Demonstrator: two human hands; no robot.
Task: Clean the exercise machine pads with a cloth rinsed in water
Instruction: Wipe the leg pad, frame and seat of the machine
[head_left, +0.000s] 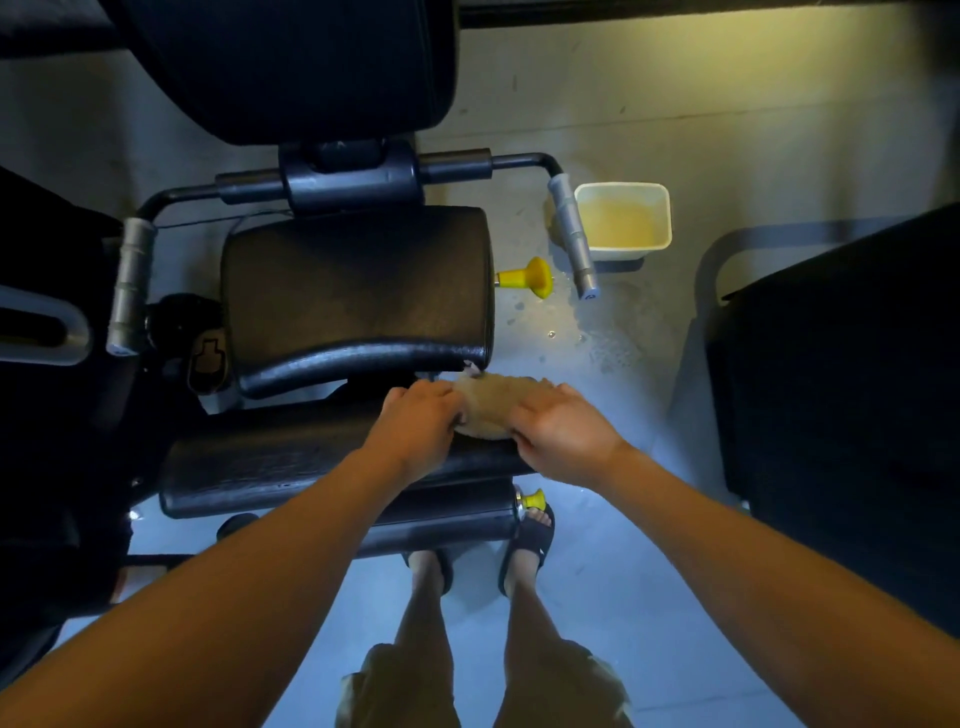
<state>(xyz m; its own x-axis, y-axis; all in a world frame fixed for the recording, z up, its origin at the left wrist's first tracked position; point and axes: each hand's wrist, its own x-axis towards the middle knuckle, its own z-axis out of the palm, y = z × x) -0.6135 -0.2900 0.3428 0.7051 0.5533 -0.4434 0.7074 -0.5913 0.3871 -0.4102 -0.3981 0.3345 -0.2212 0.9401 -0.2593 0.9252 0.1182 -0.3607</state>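
Note:
A tan cloth lies on the right end of a black roller pad of the exercise machine. My left hand grips the cloth's left edge with curled fingers. My right hand lies over its right side, fingers bent down around the cloth and the pad's end. Beyond the roller sits the black seat pad, and a black back pad rises at the top. A white tub of cloudy water stands on the floor to the right.
Two grey handles flank the seat. Yellow adjustment knobs stick out on the right. Water is splashed on the floor near the tub. Another black machine stands at the right. My sandalled feet are below the roller.

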